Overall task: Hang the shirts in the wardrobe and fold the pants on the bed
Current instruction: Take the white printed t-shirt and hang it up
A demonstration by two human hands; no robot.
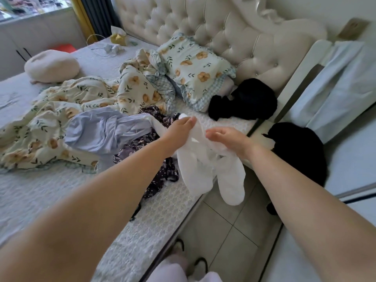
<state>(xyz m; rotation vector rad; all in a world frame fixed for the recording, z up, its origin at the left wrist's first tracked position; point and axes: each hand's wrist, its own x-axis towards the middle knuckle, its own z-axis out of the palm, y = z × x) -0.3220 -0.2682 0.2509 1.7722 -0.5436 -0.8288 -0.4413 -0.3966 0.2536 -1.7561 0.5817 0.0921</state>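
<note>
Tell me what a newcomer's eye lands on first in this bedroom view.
The white garment at centre, held up by the left hand and right hand, dangles over the edge of the bed. Behind it lie a lavender garment, a dark patterned garment and a crumpled floral quilt to the left. A black garment sits beside the floral pillow near the tufted headboard.
</note>
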